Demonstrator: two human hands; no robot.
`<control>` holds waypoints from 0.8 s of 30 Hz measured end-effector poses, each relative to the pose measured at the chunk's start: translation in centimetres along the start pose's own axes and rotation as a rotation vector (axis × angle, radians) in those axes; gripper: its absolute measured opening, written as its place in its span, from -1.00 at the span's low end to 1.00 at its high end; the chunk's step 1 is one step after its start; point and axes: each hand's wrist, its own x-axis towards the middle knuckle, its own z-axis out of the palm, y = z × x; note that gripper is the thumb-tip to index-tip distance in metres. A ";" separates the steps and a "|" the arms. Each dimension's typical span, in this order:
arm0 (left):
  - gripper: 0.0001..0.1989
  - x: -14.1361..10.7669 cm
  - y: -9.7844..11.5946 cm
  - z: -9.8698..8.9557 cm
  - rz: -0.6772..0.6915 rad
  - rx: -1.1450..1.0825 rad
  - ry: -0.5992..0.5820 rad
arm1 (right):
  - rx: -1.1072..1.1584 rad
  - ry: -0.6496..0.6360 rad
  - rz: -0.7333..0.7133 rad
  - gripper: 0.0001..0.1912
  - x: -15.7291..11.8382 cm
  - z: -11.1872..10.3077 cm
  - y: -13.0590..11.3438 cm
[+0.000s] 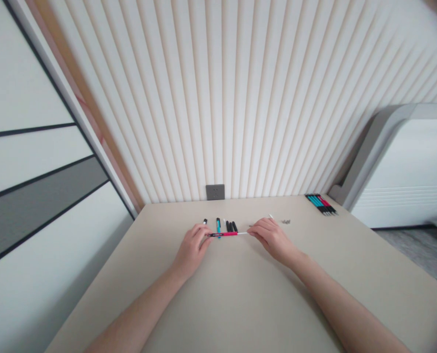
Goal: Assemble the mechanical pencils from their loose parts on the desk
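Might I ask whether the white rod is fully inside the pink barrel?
Not fully: the white rod shows between the pink barrel and right hand.

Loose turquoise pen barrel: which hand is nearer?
Left: the left hand is just left of the turquoise pen barrel; the right hand is farther off, to its right.

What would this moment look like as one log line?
Left hand: holds red-black barrel; Right hand: holds white rod; Rod: at barrel's red end; Nearby: blue barrel, three black pieces; Far right: pens
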 end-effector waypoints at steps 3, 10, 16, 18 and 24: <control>-0.91 -0.1 0.0 0.0 0.015 0.009 -0.021 | 0.043 -0.004 -0.008 -0.82 0.0 0.3 -0.4; -0.89 -0.2 0.0 0.0 0.081 0.036 -0.070 | 0.171 0.008 0.015 -0.80 0.2 1.0 -2.0; -0.90 -0.1 0.1 0.0 0.079 0.041 -0.058 | 0.226 0.031 0.082 -0.81 0.2 1.3 -2.9; -0.91 -0.1 0.0 -0.1 0.052 0.032 -0.047 | 0.254 0.030 0.123 -0.79 0.2 1.3 -3.1; -0.91 0.0 0.0 -0.2 0.012 -0.012 -0.014 | 0.278 0.018 0.165 -0.72 0.0 1.5 -2.9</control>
